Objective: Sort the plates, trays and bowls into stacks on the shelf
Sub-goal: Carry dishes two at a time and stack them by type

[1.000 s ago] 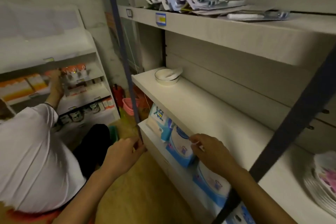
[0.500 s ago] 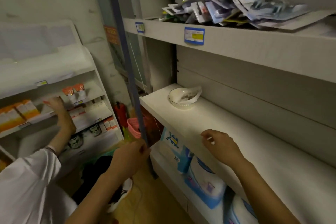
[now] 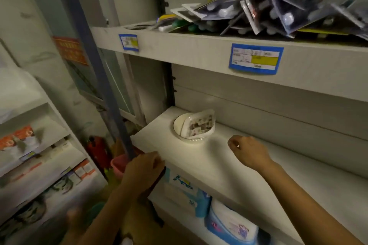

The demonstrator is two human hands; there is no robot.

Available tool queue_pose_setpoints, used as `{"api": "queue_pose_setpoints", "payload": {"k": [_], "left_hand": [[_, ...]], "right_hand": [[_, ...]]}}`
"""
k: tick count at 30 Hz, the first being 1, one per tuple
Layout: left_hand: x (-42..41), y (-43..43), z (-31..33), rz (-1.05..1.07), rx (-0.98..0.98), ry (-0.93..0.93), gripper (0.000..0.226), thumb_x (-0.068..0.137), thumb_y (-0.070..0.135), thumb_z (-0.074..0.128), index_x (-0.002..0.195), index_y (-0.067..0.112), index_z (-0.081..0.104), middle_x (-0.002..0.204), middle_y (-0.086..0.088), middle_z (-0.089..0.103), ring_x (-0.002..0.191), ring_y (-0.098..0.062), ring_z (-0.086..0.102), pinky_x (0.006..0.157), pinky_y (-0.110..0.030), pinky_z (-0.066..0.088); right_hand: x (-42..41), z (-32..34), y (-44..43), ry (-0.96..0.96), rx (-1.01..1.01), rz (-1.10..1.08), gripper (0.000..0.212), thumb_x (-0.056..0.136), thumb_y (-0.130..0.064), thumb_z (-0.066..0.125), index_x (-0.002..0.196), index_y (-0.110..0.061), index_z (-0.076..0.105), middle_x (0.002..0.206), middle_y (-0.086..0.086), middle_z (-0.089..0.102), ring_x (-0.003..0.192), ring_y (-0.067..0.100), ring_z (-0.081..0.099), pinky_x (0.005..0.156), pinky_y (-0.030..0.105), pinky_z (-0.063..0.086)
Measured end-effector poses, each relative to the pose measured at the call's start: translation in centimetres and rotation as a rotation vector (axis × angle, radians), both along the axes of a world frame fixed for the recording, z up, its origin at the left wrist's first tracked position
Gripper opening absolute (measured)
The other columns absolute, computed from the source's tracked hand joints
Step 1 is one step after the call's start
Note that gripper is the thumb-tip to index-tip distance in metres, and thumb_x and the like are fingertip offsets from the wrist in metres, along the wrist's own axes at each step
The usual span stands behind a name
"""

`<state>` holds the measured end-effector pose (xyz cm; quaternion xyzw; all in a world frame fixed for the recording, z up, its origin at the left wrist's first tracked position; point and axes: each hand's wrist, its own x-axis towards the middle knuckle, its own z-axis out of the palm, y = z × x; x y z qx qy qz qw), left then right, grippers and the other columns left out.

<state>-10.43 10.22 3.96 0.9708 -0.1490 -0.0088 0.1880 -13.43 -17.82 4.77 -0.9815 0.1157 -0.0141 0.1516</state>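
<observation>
A white bowl [image 3: 180,127] stands near the left end of the white middle shelf [image 3: 219,165]. A small patterned tray [image 3: 200,124] leans tilted inside it. My right hand [image 3: 249,150] hovers over the shelf to the right of the bowl, fingers loosely curled, holding nothing. My left hand [image 3: 142,169] is at the shelf's front left corner beside the blue upright post [image 3: 95,69], fingers curled; whether it grips the post or edge is unclear.
The top shelf [image 3: 199,51] holds a pile of blister packs [image 3: 268,12]. Below the middle shelf lie blue wipe packets [image 3: 229,223]. A pink basket [image 3: 118,165] and a red extinguisher [image 3: 97,151] stand on the floor. A white rack of boxes [image 3: 29,165] fills the left.
The view has risen and moved closer to the bowl. Both hands rose from the lower shelf's packets to the middle shelf level. The person in white has dropped out of view.
</observation>
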Motion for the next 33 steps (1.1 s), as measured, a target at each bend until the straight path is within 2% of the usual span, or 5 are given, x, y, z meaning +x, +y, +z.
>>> {"api": "queue_pose_setpoints", "payload": {"k": [10,17,26,30,33], "left_hand": [[11.9,1.0,-0.8,-0.234,-0.021,0.059,0.019,0.090,0.032,0.051,0.073,0.022,0.047,0.084,-0.003,0.065,0.081,-0.016,0.059,0.074,-0.023,0.043],[16.7,0.3,-1.1,-0.321,0.027,0.029,0.019,0.090,0.036,0.048,0.082,0.020,0.053,0.089,-0.001,0.064,0.073,-0.012,0.050,0.054,-0.014,0.031],[19.6,-1.3,-1.8,-0.414,0.024,0.086,0.020,0.089,0.032,0.049,0.084,0.016,0.060,0.090,-0.004,0.068,0.083,-0.019,0.061,0.074,-0.033,0.050],[20.0,-2.4,-2.0,-0.435,0.012,0.160,0.018,0.090,0.030,0.049,0.080,0.017,0.056,0.086,-0.005,0.066,0.082,-0.021,0.062,0.073,-0.034,0.049],[20.7,-3.5,-2.5,-0.400,-0.049,0.210,0.023,0.092,0.023,0.045,0.097,0.007,0.061,0.095,-0.009,0.068,0.087,-0.025,0.063,0.078,-0.036,0.050]], "right_hand": [[11.2,-1.0,4.1,0.189,-0.122,-0.272,0.054,0.097,-0.048,0.026,0.124,-0.011,0.053,0.125,0.012,0.059,0.114,0.030,0.057,0.090,0.036,0.045],[15.5,-1.6,4.9,0.337,-0.227,-0.382,0.028,0.092,-0.026,0.044,0.113,-0.017,0.061,0.111,0.001,0.065,0.103,0.020,0.062,0.074,0.026,0.038],[17.1,-0.9,5.1,0.353,-0.420,-0.347,0.025,0.093,-0.018,0.046,0.112,-0.015,0.062,0.108,0.001,0.063,0.108,0.017,0.059,0.082,0.023,0.038],[16.2,0.1,4.9,0.259,-0.393,-0.352,0.019,0.091,-0.013,0.045,0.077,-0.012,0.058,0.078,-0.003,0.056,0.084,0.017,0.061,0.070,0.024,0.036],[14.3,0.9,3.8,0.153,-0.291,-0.444,0.032,0.093,-0.019,0.040,0.061,-0.013,0.042,0.059,-0.003,0.040,0.060,0.015,0.046,0.062,0.026,0.036]]}}
